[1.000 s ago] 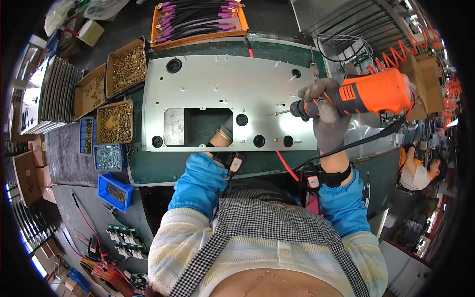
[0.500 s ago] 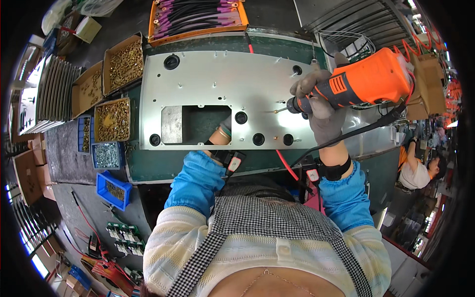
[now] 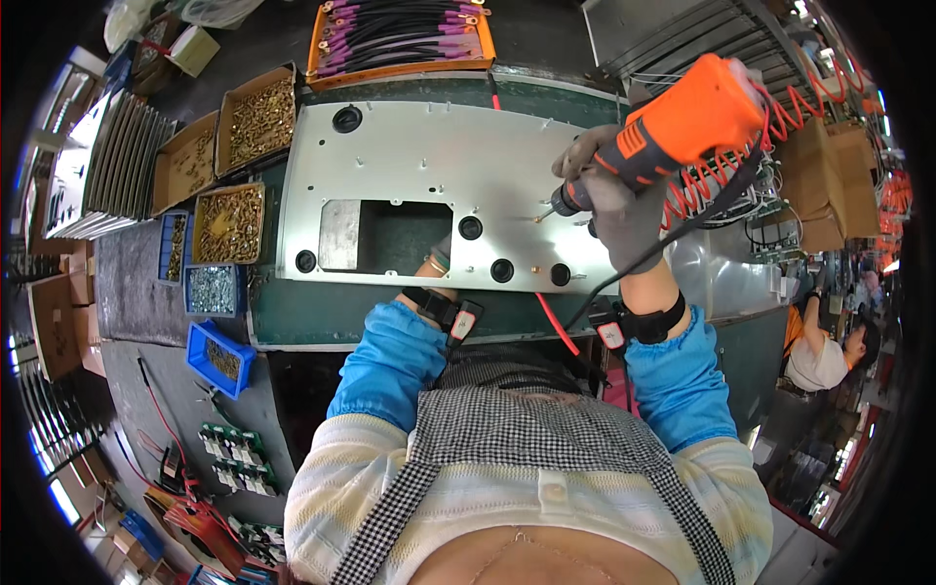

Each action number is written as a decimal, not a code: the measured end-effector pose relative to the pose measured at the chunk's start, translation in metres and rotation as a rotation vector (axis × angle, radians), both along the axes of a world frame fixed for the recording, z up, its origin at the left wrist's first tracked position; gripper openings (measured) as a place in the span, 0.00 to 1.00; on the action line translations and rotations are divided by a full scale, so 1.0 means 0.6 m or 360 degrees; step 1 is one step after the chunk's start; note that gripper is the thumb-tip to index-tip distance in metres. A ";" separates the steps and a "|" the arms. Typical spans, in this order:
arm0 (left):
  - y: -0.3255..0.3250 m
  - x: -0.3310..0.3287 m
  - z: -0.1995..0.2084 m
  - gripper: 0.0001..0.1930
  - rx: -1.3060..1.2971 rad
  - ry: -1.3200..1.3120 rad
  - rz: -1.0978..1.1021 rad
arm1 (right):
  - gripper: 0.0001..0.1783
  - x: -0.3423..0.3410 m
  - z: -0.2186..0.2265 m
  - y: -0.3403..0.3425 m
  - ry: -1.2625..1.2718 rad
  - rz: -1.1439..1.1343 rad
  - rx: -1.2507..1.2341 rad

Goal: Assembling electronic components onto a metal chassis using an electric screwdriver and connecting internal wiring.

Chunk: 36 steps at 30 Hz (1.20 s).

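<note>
Right hand (image 3: 626,210): wearing a grey glove, gripping the orange power driver (image 3: 687,109), wrapping around its dark front section.
Driver bit (image 3: 547,214): pointing down and leftward at the right half of the metal plate (image 3: 507,161), ending close to its face; contact being too small to tell.
Left hand (image 3: 445,246): reaching under the plate from the near edge, showing only a scrap of grey glove through the cutout (image 3: 409,229); hiding its fingers, so leaving wide, narrow or holding impossible to tell.
Plate: lying over the green worktop (image 3: 322,314), carrying small studs and black round grommets (image 3: 471,227).
Blue sleeves (image 3: 390,361): covering both forearms.
Left of plate: brass-coloured fasteners (image 3: 257,119) filling trays, silvery ones (image 3: 213,291) filling a blue bin.
Beyond plate: orange tray (image 3: 405,73) holding black cables (image 3: 400,37) with purple ends.
Right of driver bit: red coiled hose (image 3: 692,190) hanging beside the glove.
Far right: co-worker (image 3: 817,359) showing, well apart from the plate.
</note>
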<state>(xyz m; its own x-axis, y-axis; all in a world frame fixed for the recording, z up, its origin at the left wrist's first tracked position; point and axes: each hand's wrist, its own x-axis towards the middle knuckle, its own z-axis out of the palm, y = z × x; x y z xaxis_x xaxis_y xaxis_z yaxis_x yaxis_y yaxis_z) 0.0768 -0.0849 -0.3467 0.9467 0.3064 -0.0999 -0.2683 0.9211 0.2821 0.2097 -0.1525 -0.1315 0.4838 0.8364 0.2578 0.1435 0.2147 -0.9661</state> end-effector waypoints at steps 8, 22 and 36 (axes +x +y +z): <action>-0.036 -0.062 -0.031 0.16 0.0361 0.0294 0.0512 | 0.35 0.007 -0.005 -0.002 0.0032 0.0108 0.0184; -0.139 -0.131 0.092 0.20 0.0640 0.1179 0.0261 | 0.44 0.036 0.052 -0.085 0.0492 0.0813 0.0754; -0.163 -0.079 0.077 0.13 0.0441 0.0768 0.0423 | 0.42 0.018 -0.034 -0.133 0.0406 0.0409 0.0655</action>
